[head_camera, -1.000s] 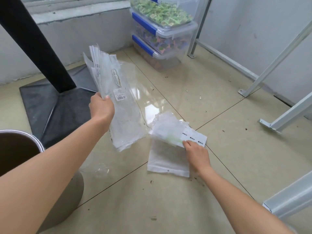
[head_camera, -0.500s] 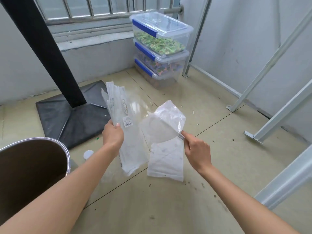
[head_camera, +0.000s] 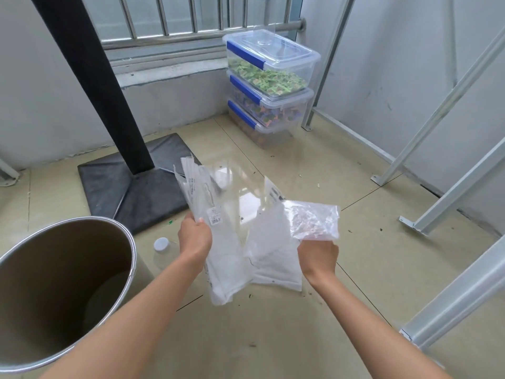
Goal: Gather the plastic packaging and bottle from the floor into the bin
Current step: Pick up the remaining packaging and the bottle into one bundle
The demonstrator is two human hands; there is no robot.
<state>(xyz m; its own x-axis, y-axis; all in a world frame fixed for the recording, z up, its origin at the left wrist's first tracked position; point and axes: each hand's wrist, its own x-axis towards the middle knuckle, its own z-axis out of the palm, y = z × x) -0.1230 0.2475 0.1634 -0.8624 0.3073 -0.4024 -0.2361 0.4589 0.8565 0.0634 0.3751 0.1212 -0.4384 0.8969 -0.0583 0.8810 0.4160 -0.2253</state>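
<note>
My left hand (head_camera: 194, 240) grips a stack of long clear plastic bags (head_camera: 216, 214) held upright, one with a barcode sticker. My right hand (head_camera: 318, 257) holds a crinkled clear plastic bag (head_camera: 314, 220) raised beside that stack. One white frosted bag (head_camera: 276, 266) lies flat on the floor tiles between and below my hands. A clear plastic bottle with a white cap (head_camera: 161, 244) lies on the floor behind my left forearm, next to the bin. The round metal-rimmed bin (head_camera: 109, 302), brown inside, stands open at the lower left.
A black post on a square black base (head_camera: 131, 192) stands behind the bin. Three stacked clear storage boxes (head_camera: 270, 86) sit against the back wall under a railing. White metal frame legs (head_camera: 448, 187) slant along the right side. Small debris dots the floor.
My right hand lifted the crinkled bag off the floor and brought it up toward the stack. My left hand lowered its stack slightly. The view rose, revealing the bin and bottle.
</note>
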